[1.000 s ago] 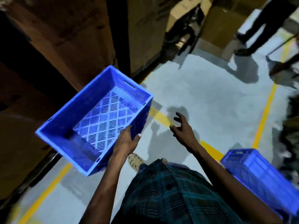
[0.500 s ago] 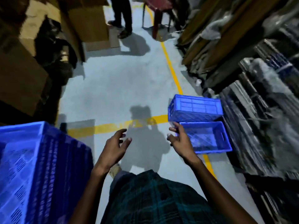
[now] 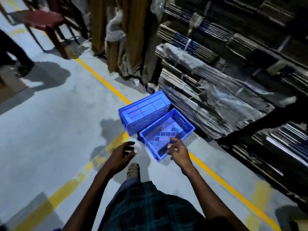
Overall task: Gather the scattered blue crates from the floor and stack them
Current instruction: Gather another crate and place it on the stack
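Two blue crates lie on the grey floor by the shelving. The near crate (image 3: pixel 180 121) stands upright with its perforated bottom showing. Behind it, touching it, the far crate (image 3: pixel 146 108) lies upside down with its base facing up. My right hand (image 3: pixel 178 151) hovers over the near corner of the upright crate, fingers spread, holding nothing. My left hand (image 3: pixel 120 155) is open just left of that crate, above the floor, not touching it.
Stacks of flattened cardboard and wrapped bundles (image 3: pixel 225 84) fill the right side. Yellow floor lines (image 3: pixel 103 80) cross near the crates. A red stool (image 3: pixel 43 20) and another person's legs (image 3: pixel 15 54) are at the far left. My foot (image 3: pixel 133 170) is below my hands.
A second ago my left hand held a blue crate; half a second ago that crate sat at my left, released. The view has since swung right and closer to the two floor crates.
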A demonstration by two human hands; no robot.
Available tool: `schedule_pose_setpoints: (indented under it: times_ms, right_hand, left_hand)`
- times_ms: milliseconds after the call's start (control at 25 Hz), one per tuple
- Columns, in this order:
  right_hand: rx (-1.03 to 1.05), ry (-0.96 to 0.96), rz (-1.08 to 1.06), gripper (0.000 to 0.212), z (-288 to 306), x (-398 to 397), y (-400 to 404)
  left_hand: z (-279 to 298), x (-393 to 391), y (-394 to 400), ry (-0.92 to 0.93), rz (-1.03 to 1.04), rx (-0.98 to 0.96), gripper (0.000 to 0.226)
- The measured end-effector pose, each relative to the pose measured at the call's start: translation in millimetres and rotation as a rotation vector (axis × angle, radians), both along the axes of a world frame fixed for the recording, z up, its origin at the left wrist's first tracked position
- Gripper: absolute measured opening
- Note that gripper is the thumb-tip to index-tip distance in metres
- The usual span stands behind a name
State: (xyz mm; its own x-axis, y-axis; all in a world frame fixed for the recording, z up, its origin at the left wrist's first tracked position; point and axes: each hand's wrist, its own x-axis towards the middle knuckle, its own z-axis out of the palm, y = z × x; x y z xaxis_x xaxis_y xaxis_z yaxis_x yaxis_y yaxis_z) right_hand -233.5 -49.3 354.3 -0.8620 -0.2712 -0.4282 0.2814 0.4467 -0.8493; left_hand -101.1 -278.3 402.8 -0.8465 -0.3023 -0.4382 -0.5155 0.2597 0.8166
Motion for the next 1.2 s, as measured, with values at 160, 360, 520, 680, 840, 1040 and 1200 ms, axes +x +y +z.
schedule_pose_setpoints:
  times_ms: [160,360,520,680,840,1040,1200]
  right_hand:
    - [0.072,-0.071,-0.1,0.027,-17.7,-57.6,-14.9]
    - [0.183,-0.116,-0.111,0.025,-80.0,-151.2,-21.4]
    - [0.222,-0.19,-0.102,0.024,-183.2,-192.7,-17.7]
    - [0.387,-0.223,0.038,0.027,-305.9,-212.5,-22.9]
    - [0.56,-0.256,0.346,0.052,-438.5,-210.4,-13.7]
    - [0.688,-0.201,0.481,0.055,-532.7,-202.9,-1.6]
    - [0.654,-0.161,0.365,0.056,-567.6,-207.9,10.0]
  left_hand:
    - [-19.5,-87.1,-29.0,0.024,-0.05,-0.081,0.018]
    - [-88.0,-186.2,-46.7,-0.021,-0.17,-0.111,0.019]
    - [-171.8,-247.3,-35.4,-0.167,-0.179,-0.11,0.03]
    - [-334.6,-281.2,-12.8,-0.371,-0.214,-0.106,0.039]
    - [-492.7,-285.2,13.2,-0.636,-0.194,-0.115,0.046]
    - [-599.2,-296.7,29.7,-0.748,0.238,0.142,0.058]
    - [-630.2,-311.8,46.0,-0.763,0.519,0.276,0.073]
